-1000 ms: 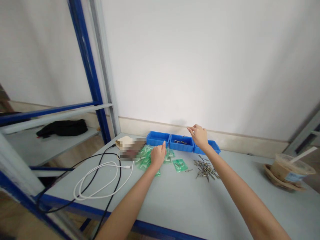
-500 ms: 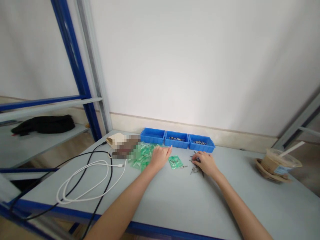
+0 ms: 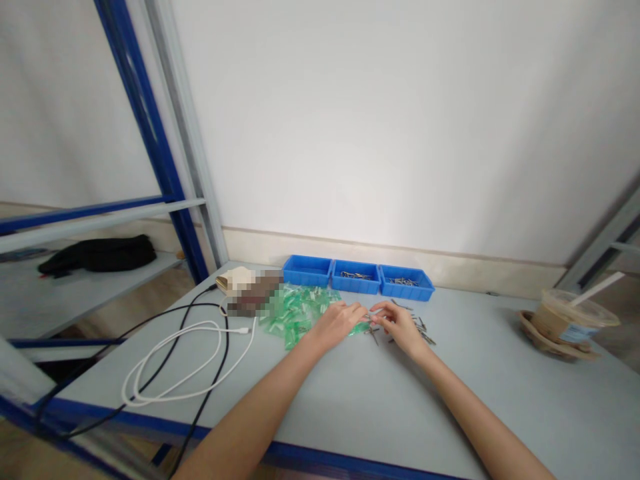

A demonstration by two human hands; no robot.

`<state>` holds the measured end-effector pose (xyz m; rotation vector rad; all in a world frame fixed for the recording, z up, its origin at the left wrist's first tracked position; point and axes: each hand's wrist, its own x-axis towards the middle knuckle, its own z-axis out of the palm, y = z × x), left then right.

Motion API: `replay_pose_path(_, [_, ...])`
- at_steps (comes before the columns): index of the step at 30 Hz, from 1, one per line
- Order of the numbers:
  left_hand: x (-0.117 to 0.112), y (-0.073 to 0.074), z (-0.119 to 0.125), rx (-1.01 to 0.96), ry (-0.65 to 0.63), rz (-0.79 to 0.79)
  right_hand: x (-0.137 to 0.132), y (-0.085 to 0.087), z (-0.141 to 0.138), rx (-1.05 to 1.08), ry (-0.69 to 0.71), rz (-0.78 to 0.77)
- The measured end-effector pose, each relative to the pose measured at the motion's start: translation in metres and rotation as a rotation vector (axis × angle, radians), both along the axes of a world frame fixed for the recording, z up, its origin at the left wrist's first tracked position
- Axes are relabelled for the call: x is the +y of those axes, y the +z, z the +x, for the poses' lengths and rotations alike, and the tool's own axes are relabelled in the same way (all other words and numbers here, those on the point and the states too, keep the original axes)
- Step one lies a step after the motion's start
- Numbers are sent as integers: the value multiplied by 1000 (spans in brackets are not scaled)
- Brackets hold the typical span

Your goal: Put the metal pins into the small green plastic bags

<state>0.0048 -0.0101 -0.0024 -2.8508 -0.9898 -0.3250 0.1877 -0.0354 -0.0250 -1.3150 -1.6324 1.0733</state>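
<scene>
In front of 3 blue rectangular plastic trays (image 3: 355,287), slim silver metal pins (image 3: 424,330) mostly slant far-left to near-right beside the narrowly curled right hand (image 3: 400,327); what it or the left hand (image 3: 340,322) holds, I cannot tell.

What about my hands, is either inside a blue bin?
No, the left hand and right hand are both in front of the bins.
</scene>
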Motion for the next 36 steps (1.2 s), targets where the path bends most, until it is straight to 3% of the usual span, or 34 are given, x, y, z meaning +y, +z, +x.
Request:
replay_pose_path(4, [1,-3,-1,-21,-22,2,-2,5,2,45,3,-6])
replay_pose_path(10, [2,-6,-1,-66,48,-85,-10,19,6,-435,-63,279])
replay_pose_path(13, [0,-3,1,-99,83,-108,-11,19,5,-563,-72,365])
replay_pose_path(21, [-3,4,4,-162,162,-261,-9,17,5,-496,-15,296])
replay_pose_path(25, [-5,3,5,-156,190,-246,-9,17,3,-489,-4,315])
replay_pose_path(31, [-5,4,4,-98,131,-186,-9,16,4,-484,0,293])
replay_pose_path(36, [-4,4,3,-86,132,-101,-9,9,2,-532,35,387])
